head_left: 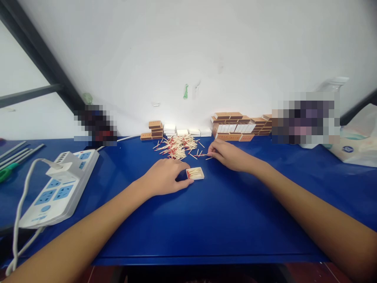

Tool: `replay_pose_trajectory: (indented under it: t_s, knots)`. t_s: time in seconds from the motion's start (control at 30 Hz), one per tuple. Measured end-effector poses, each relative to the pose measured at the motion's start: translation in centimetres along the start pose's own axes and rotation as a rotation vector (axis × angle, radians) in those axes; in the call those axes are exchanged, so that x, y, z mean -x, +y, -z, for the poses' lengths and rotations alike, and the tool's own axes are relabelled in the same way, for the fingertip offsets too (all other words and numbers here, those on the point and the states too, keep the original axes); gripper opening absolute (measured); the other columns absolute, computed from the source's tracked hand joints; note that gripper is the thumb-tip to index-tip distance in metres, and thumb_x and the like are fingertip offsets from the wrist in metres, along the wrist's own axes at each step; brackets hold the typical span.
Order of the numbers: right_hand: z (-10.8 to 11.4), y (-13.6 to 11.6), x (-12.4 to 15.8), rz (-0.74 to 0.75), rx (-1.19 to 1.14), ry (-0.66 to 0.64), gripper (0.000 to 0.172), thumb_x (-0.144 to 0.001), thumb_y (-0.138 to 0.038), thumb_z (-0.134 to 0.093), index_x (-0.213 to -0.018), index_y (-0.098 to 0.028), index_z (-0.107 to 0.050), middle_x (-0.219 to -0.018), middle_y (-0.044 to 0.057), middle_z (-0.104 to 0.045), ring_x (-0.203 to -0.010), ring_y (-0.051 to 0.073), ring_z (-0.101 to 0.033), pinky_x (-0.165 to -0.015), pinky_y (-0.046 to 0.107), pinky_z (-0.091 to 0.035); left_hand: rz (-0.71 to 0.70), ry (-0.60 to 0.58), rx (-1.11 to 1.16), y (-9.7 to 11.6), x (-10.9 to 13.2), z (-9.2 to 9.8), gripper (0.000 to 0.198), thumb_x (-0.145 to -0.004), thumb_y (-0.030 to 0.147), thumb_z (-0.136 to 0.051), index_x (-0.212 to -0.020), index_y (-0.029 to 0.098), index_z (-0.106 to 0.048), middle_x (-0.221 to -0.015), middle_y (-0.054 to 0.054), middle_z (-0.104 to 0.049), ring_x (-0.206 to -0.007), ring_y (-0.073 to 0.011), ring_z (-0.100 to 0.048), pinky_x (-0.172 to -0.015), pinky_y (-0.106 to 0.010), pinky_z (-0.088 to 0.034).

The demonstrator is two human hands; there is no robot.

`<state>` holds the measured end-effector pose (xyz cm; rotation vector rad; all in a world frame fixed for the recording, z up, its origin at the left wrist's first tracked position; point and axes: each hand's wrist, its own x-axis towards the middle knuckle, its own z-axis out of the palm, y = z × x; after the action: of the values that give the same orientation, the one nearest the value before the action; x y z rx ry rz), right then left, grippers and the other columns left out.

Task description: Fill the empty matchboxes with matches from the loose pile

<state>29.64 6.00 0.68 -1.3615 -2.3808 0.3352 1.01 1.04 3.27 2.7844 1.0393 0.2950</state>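
My left hand [165,177] grips the left end of a small white matchbox tray [199,174] between thumb and fingers. Several red-tipped matches [193,172] lie inside that tray, which rests on the blue table. To the right, my right hand [222,154] has its fingertips pinched together at a match [209,158] by the right edge of the loose matches; the fingers partly hide it. A heap of loose matches [179,146] spreads just beyond both hands, its red heads pointing in many directions.
White empty-looking trays [170,129] stand behind the heap, beside stacked brown matchboxes [155,129]. More matchboxes [232,137] are piled along the wall at right. A white power strip [66,196] with cables lies at left, near green-handled scissors [10,171]. A tissue pack [356,143] sits far right.
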Motion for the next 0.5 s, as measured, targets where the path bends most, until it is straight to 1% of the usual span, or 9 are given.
replay_pose_trajectory:
  t_s: [0.13, 0.27, 0.4, 0.5]
  knots:
    - [0.6, -1.1, 0.1, 0.029, -0.036, 0.007, 0.016, -0.1, -0.03, -0.05, -0.089, -0.022, -0.059, -0.097, 0.009, -0.065, -0.087, 0.024, -0.061, -0.077, 0.037, -0.049, 0.03, 0.017, -0.031, -0.1, 0.0, -0.2, 0.036, -0.096, 0.046, -0.063, -0.117, 0.018, -0.073, -0.079, -0.003, -0.072, -0.065, -0.0183, -0.064, -0.059, -0.03, -0.04]
    - [1.1, -3.8, 0.8, 0.094, -0.094, -0.068, 0.021, -0.104, -0.035, -0.048, -0.091, -0.023, -0.059, -0.098, 0.008, -0.063, -0.087, 0.023, -0.06, -0.077, 0.036, -0.048, 0.055, 0.033, -0.056, -0.3, 0.1, -0.4, 0.036, -0.097, 0.047, -0.063, -0.118, 0.019, -0.074, -0.08, -0.004, -0.073, -0.067, -0.0196, -0.065, -0.059, -0.03, -0.041]
    - [0.3, -6.6, 1.6, 0.154, -0.071, -0.135, 0.022, -0.106, -0.034, -0.045, -0.094, -0.022, -0.059, -0.102, 0.008, -0.062, -0.085, 0.021, -0.06, -0.075, 0.035, -0.047, 0.048, 0.03, -0.062, -0.4, 0.1, -0.5, 0.035, -0.097, 0.047, -0.063, -0.117, 0.019, -0.074, -0.081, -0.004, -0.073, -0.067, -0.0195, -0.066, -0.059, -0.03, -0.04]
    - [-0.1, -7.2, 1.9, 0.167, -0.041, -0.141, 0.022, -0.107, -0.033, -0.044, -0.095, -0.022, -0.06, -0.104, 0.009, -0.061, -0.08, 0.02, -0.059, -0.073, 0.035, -0.047, 0.045, 0.028, -0.06, -0.4, 0.1, -0.5, 0.035, -0.097, 0.047, -0.062, -0.115, 0.019, -0.074, -0.081, -0.005, -0.073, -0.067, -0.0196, -0.066, -0.059, -0.03, -0.04]
